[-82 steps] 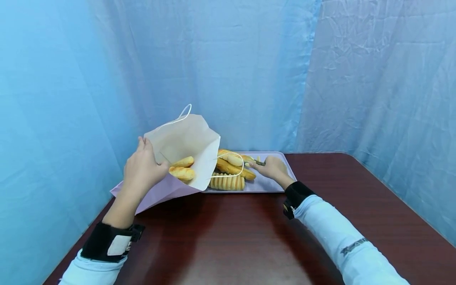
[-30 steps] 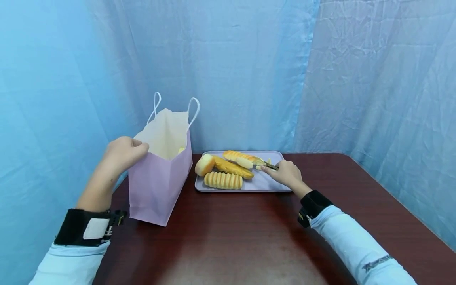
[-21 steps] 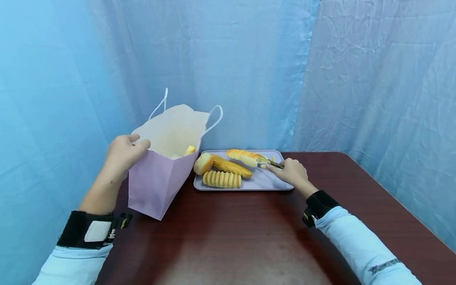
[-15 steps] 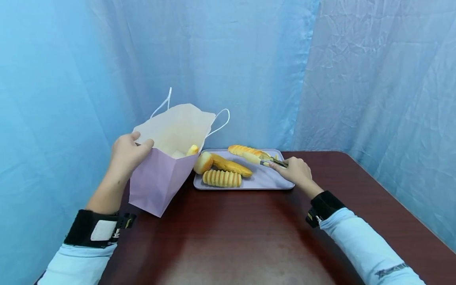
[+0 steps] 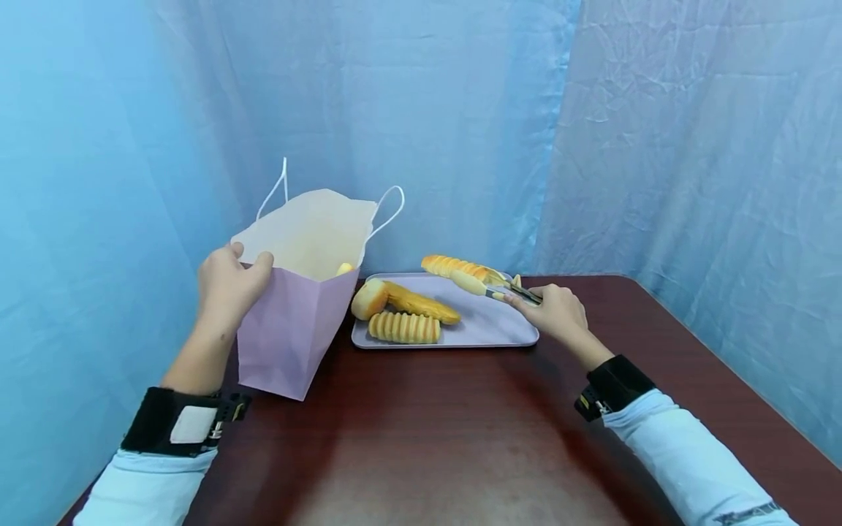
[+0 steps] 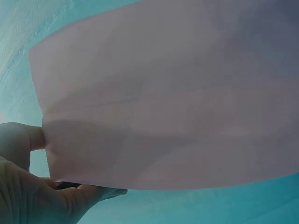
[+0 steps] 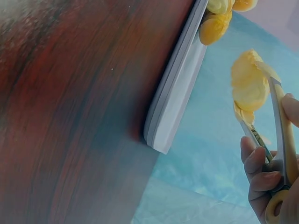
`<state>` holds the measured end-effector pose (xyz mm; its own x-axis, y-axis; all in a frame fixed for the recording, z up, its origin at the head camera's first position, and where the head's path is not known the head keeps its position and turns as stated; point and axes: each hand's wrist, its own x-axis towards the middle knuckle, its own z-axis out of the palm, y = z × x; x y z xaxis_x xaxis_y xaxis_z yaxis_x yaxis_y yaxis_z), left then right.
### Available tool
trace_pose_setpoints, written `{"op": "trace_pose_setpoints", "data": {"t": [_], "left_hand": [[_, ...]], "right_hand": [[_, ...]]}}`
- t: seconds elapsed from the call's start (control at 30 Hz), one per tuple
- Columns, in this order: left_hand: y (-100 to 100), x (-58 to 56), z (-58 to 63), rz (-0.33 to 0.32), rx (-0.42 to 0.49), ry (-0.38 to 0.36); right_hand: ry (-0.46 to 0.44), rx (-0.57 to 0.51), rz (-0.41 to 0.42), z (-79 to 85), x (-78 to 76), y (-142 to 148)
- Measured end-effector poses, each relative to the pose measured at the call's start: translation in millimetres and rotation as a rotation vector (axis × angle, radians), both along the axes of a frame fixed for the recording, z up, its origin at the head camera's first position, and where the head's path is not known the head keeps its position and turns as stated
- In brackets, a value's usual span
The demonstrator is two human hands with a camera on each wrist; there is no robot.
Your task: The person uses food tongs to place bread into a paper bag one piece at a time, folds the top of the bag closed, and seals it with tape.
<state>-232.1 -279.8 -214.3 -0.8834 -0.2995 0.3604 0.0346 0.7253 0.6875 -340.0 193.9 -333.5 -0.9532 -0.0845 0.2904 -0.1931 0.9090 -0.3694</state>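
In the head view my left hand (image 5: 230, 285) pinches the rim of a lilac paper bag (image 5: 279, 336), its mouth tilted toward the tray. A bit of yellow bread (image 5: 345, 269) shows inside; the rest of the contents is hidden. My right hand (image 5: 555, 314) grips a pair of tongs (image 5: 524, 293) with cream tips. Between the tips is a long scored bread loaf (image 5: 454, 265), raised above the back of the tray. The right wrist view shows the loaf (image 7: 250, 84) end-on, clamped in the tongs (image 7: 282, 135). In the left wrist view the bag's side (image 6: 163, 116) fills most of the picture.
The lilac tray (image 5: 490, 325) lies on the dark wooden table (image 5: 421, 438). On its left side are a ridged bread (image 5: 404, 329), a long golden loaf (image 5: 424, 303) and a round bun (image 5: 370, 299). A blue curtain (image 5: 395, 109) hangs behind.
The bag swung upright from a steep tilt, then leaned partly back toward the tray. The scored loaf rose off the tray in the tongs as my right hand moved right and slightly up.
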Motion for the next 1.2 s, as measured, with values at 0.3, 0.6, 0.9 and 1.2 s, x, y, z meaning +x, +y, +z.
{"op": "trace_pose_setpoints", "data": {"t": [0.3, 0.6, 0.9, 1.2], "left_hand": [[-1, 0.3, -1.5, 0.018, -0.018, 0.017], [4, 1.4, -3.5, 0.016, -0.055, 0.058], [8, 3.6, -5.1, -0.001, -0.057, 0.088], [15, 9.0, -5.9, -0.031, -0.088, 0.102]], "right_hand": [[0.014, 0.006, 0.020, 1.4, 5.6, 5], [0.044, -0.007, 0.044, 6.2, 8.7, 4], [0.082, -0.015, 0.059, 18.9, 13.5, -2], [0.090, -0.032, 0.088, 28.6, 20.7, -10]]}}
